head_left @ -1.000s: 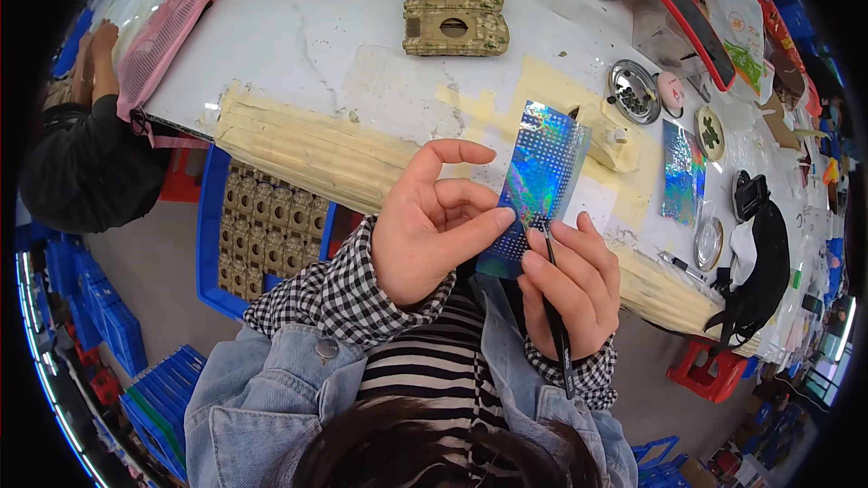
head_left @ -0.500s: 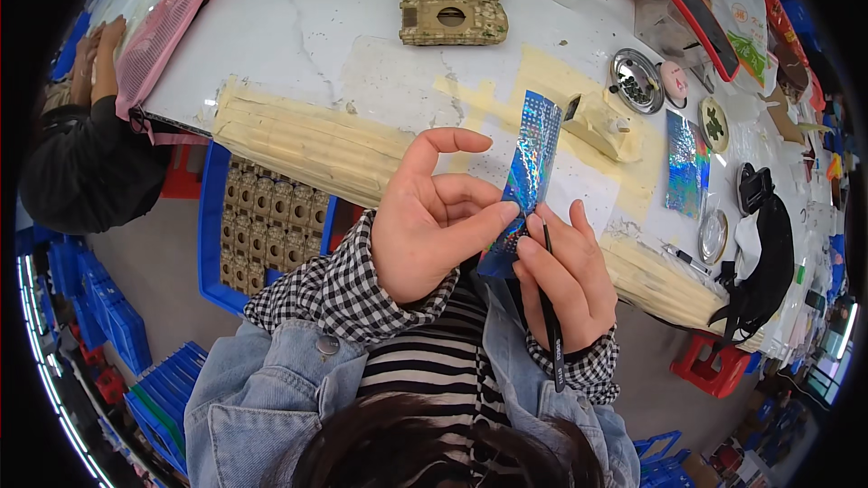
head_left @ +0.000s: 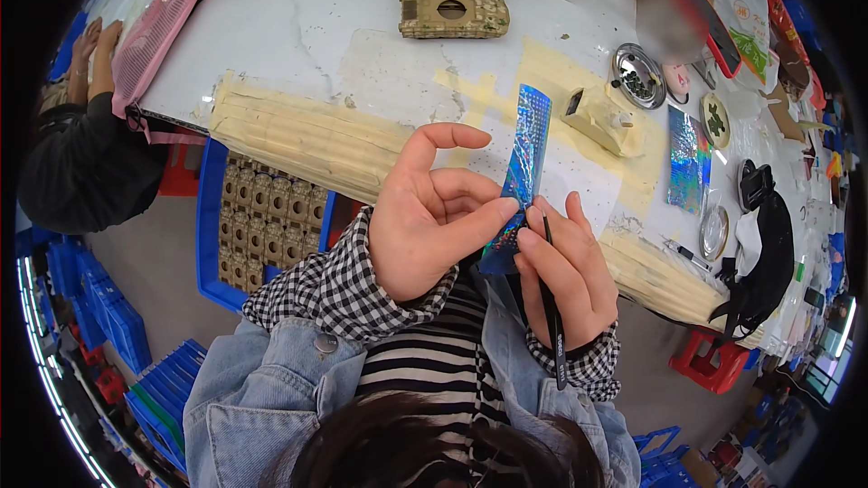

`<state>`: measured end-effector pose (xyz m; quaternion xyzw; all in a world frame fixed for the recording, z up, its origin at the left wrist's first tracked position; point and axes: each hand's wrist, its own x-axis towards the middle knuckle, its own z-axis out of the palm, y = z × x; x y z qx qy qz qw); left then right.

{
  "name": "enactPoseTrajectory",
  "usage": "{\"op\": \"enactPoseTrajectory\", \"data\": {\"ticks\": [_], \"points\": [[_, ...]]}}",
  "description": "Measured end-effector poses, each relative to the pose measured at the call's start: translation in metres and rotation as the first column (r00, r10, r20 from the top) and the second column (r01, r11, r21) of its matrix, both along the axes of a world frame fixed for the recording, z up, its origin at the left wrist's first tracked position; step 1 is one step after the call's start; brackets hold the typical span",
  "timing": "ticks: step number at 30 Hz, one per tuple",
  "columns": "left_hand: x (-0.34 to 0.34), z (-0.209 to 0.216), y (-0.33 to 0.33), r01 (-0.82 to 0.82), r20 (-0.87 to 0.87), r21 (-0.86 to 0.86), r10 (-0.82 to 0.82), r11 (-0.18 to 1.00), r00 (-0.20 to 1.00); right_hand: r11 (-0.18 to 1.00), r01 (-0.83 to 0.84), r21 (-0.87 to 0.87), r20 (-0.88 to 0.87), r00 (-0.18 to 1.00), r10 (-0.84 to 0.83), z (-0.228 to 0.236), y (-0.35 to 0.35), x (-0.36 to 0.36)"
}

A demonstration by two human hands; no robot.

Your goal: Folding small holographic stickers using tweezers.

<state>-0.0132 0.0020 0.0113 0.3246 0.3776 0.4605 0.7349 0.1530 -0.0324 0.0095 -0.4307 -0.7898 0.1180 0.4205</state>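
The left hand (head_left: 420, 239) pinches the blue sheet (head_left: 531, 140), its index finger curved apart. The right hand (head_left: 574, 280) has its fingers narrow around black tweezers (head_left: 552, 316), beside the sheet. This sheet is bent and stands between the 2 hands, near the taped edge of the table (head_left: 271, 27); 3 camouflage shells (head_left: 452, 11) lie farther away.
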Motion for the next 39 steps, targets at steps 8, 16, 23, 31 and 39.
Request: {"op": "enactPoseTrajectory", "data": {"ticks": [8,16,23,31,39], "points": [[0.0020,-0.0001,-0.0009,-0.007,-0.006,-0.016,0.007,1.000,1.000,1.000,-0.001,-0.027,-0.008,1.000,0.001,0.0014,0.0004,0.0003],[0.0025,-0.0018,-0.0027,0.002,-0.024,-0.011,-0.002,1.000,1.000,0.999,0.000,-0.040,-0.031,1.000,-0.001,-0.0008,0.0003,0.0007],[0.0021,-0.0026,-0.0013,0.008,0.028,-0.024,-0.008,1.000,1.000,1.000,-0.016,-0.026,-0.031,0.999,0.015,-0.0012,-0.0014,0.0021],[0.0002,-0.0073,0.0006,0.039,0.119,-0.108,-0.026,0.993,0.993,0.999,-0.033,0.019,0.023,0.999,0.032,-0.0049,-0.0018,0.0028],[-0.0005,-0.0073,0.0000,0.020,0.105,-0.095,-0.010,0.995,0.994,0.998,-0.050,0.033,0.039,0.998,0.049,-0.0066,-0.0007,0.0027]]}}
